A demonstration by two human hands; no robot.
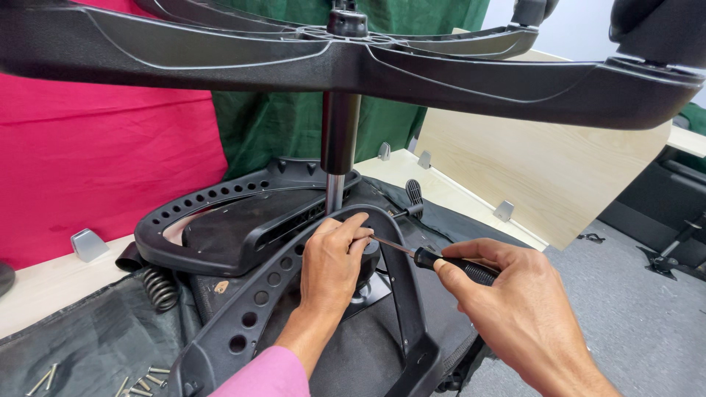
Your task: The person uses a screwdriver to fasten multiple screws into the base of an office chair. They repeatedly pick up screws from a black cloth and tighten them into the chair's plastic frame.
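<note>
Loose screws (140,382) lie at near left on the dark fabric covering the pale wooden worktop (44,283). The right hand (526,309) grasps a black-handled screwdriver (441,259). Its tip reaches the left hand (331,265), whose fingers pinch at the overturned office chair's armrest frame (257,301). Farther off, the star base (353,59) spans overhead before red and green cloth (103,154).

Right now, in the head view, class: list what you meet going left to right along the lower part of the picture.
Loose screws → coiled spring → left hand on the black chair frame → screwdriver → right hand → grey floor.
</note>
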